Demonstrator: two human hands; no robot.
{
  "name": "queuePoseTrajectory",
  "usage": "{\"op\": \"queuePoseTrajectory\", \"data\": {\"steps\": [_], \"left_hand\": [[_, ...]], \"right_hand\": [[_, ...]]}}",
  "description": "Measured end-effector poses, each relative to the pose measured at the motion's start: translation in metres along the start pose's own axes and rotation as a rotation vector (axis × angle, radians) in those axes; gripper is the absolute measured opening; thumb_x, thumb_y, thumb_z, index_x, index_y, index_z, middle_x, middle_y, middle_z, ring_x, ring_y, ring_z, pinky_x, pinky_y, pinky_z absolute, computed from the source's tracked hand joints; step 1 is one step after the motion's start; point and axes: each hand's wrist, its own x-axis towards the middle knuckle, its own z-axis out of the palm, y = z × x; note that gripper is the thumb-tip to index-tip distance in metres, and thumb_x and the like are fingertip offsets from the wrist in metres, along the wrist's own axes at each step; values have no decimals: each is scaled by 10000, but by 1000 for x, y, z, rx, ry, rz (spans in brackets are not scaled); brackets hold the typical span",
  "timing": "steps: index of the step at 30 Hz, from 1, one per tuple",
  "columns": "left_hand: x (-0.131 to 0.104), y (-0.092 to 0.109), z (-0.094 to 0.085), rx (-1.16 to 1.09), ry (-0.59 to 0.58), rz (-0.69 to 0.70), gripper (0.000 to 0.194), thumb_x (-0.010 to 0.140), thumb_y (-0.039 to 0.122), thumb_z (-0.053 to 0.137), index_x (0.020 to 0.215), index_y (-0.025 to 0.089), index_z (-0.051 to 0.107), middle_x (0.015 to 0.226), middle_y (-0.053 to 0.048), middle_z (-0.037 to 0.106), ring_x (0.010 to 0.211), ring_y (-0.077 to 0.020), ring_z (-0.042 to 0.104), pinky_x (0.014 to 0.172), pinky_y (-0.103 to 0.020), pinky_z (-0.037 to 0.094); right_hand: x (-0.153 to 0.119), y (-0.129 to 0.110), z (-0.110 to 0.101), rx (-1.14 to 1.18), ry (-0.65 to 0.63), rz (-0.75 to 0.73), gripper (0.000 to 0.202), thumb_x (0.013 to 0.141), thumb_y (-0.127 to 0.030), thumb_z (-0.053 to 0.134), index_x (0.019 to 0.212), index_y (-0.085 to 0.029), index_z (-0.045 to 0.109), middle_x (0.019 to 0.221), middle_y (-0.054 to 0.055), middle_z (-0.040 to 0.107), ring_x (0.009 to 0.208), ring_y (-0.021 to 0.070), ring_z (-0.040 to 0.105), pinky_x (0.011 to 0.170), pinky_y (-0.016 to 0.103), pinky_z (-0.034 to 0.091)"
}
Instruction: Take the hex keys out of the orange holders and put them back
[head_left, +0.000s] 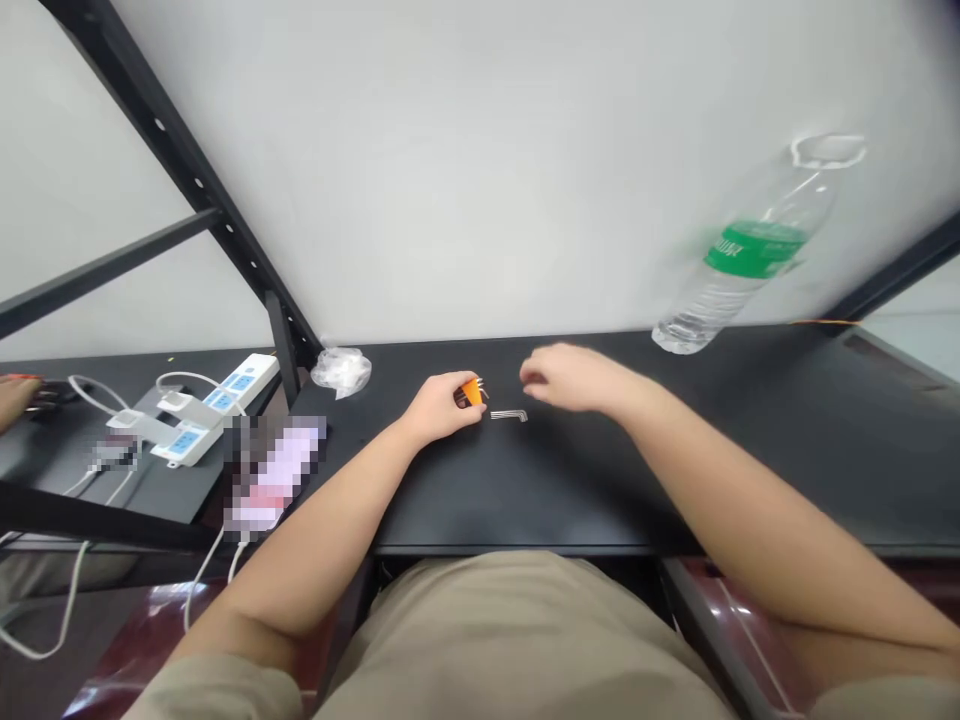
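Observation:
My left hand (pixel 444 408) is closed around an orange hex key holder (pixel 472 391), thumb and fingers pinching it from either side. A few short metal hex key ends stick out of the holder's right side. Just to its right, several L-shaped hex keys (pixel 510 414) lie together on the black table (pixel 480 490). My right hand (pixel 562 376) hovers right of the holder, above and beyond the loose hex keys. Its fingers are curled in toward the thumb, and whatever may be between the fingertips is hidden.
A crumpled clear plastic bag (pixel 342 371) lies by the wall. A water bottle (pixel 739 260) with a green label stands at the back right. On the left are a phone (pixel 277 475) with a cable, a white power strip (pixel 217 410), a black metal frame (pixel 187 170) and another person's hand (pixel 15 400).

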Motion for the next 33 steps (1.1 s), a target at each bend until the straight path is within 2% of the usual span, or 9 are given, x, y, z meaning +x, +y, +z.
{"op": "queuePoseTrajectory", "data": {"steps": [2, 5, 7, 12, 17, 20, 24, 26, 33], "left_hand": [[0, -1, 0, -5, 2, 0, 270, 768, 311, 711, 1018, 212, 709, 912, -17, 721, 762, -159, 651, 757, -282, 544], [1, -1, 2, -5, -13, 7, 234, 768, 298, 706, 987, 218, 704, 906, -14, 717, 764, -163, 649, 749, -284, 542], [1, -1, 3, 3, -20, 5, 238, 772, 305, 705, 994, 219, 701, 917, -14, 714, 773, -167, 648, 761, -291, 541], [2, -1, 3, 2, -30, -9, 280, 784, 317, 699, 1047, 218, 694, 926, -12, 708, 783, -168, 647, 776, -295, 536], [2, 2, 3, 9, -49, 4, 236, 784, 309, 691, 1002, 217, 692, 895, -4, 699, 762, -163, 636, 757, -288, 526], [2, 4, 2, 19, -59, 9, 209, 787, 307, 686, 976, 219, 687, 889, 1, 694, 758, -160, 631, 743, -281, 520], [2, 4, 1, 31, -49, 7, 245, 791, 316, 689, 1019, 224, 690, 907, 0, 703, 756, -159, 638, 739, -282, 522], [2, 2, 2, 32, -44, 11, 285, 787, 318, 699, 1058, 227, 694, 930, -7, 714, 774, -167, 651, 763, -292, 533], [2, -1, 5, 8, -38, 22, 400, 781, 291, 710, 1175, 227, 686, 1035, -14, 739, 895, -187, 691, 902, -326, 548]], "right_hand": [[2, 0, 19, -40, -97, -12, 34, 840, -257, 736, 848, -237, 763, 902, 67, 736, 854, 237, 661, 762, 325, 479], [5, 5, 42, -54, -104, -6, 64, 829, -202, 690, 818, -229, 747, 893, 67, 719, 814, 223, 638, 729, 315, 451], [6, 9, 50, -56, -82, 2, 98, 849, -186, 645, 833, -215, 738, 929, 80, 709, 838, 223, 630, 744, 317, 442], [5, 11, 52, -44, -81, -6, 128, 884, -211, 607, 882, -219, 735, 974, 69, 696, 870, 207, 628, 772, 301, 442], [3, 8, 56, -81, -67, 48, 69, 827, -172, 644, 771, -190, 680, 916, 95, 679, 787, 211, 614, 693, 311, 414], [2, 7, 56, -89, -47, 80, 61, 805, -225, 695, 774, -182, 664, 898, 109, 666, 759, 219, 608, 658, 318, 400], [1, 5, 53, -35, -74, 22, 56, 811, -263, 703, 838, -217, 684, 936, 66, 680, 801, 202, 624, 678, 296, 423], [1, 5, 54, -15, -91, 10, 22, 798, -230, 695, 806, -220, 676, 925, 57, 682, 770, 190, 620, 661, 292, 421], [1, 7, 58, 43, -94, 31, 100, 706, -155, 700, 716, -212, 619, 817, 43, 678, 680, 178, 591, 603, 287, 392]]}}
